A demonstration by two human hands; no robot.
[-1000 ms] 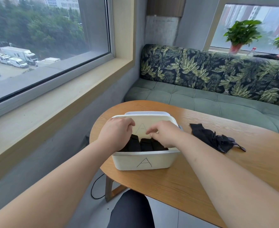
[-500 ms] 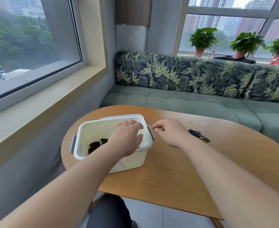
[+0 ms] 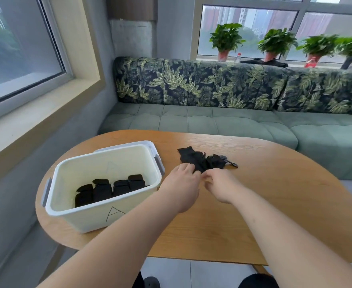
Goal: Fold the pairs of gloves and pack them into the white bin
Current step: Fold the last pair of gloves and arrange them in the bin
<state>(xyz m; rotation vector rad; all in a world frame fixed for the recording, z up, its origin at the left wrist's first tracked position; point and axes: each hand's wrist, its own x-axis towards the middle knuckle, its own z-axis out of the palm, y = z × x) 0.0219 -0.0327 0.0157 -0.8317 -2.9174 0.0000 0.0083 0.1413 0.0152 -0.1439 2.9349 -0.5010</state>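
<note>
On the oval wooden table [image 3: 274, 204], right at the fingertips, lies the loose pile of black fabric gloves [image 3: 200, 160]. Now the left hand [image 3: 181, 183] pinches its near edge; the right hand [image 3: 220, 186] curls just beside it, whether gripping cloth I cannot tell. Left of the grip sits the white plastic bin [image 3: 92, 224], a hand-drawn "A" on its near wall, with folded black glove bundles [image 3: 108, 189] lined up inside.

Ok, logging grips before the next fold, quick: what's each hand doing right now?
Left hand: fingertips at the loose gloves, at their near edge; grip cannot be told.
Right hand: fingers curled beside them; grip cannot be told.
</note>
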